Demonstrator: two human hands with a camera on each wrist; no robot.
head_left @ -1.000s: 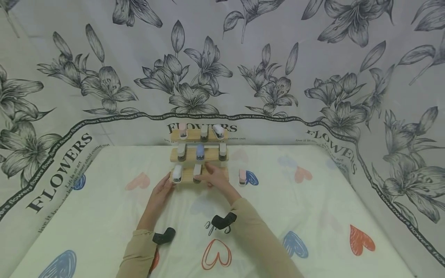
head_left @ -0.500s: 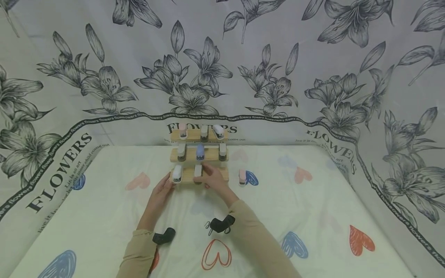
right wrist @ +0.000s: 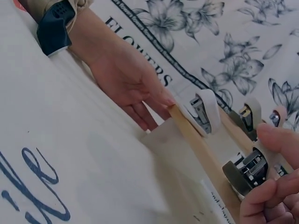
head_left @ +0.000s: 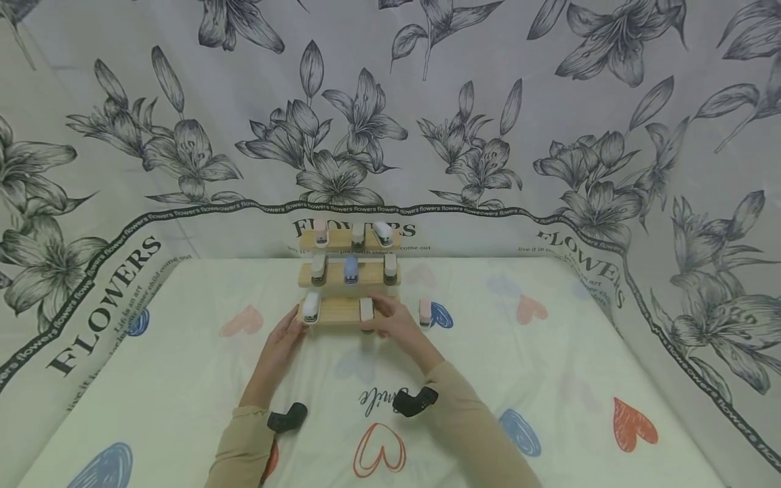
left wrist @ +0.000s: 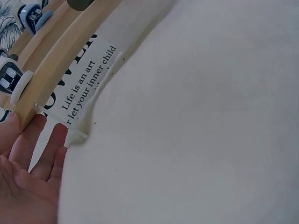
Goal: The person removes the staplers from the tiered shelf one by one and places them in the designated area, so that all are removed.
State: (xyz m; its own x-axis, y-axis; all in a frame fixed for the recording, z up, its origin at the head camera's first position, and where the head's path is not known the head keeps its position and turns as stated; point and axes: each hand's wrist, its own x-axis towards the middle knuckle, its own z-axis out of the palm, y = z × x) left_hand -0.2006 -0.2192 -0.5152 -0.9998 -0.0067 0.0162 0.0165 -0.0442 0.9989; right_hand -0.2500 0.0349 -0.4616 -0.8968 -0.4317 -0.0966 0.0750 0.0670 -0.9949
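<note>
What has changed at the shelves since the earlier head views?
The right hand has shifted rightward, bringing the grey stapler it pinches from the middle of the bottom shelf toward its right end. Nothing was released. The left hand stays on the shelf's left end; the white stapler there and the pink stapler on the cloth have not moved.

"FLOWERS" [head_left: 104, 305], "Life is an art" [left wrist: 78, 85] on backdrop [head_left: 403, 169], "Smile" [head_left: 378, 401] on tablecloth [head_left: 549, 379]

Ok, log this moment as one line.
Left hand: grips left end of light wooden tiered rack | right hand: pinches small grey stapler at bottom tier | small pink stapler: on heart-printed white cloth, right of rack
</note>
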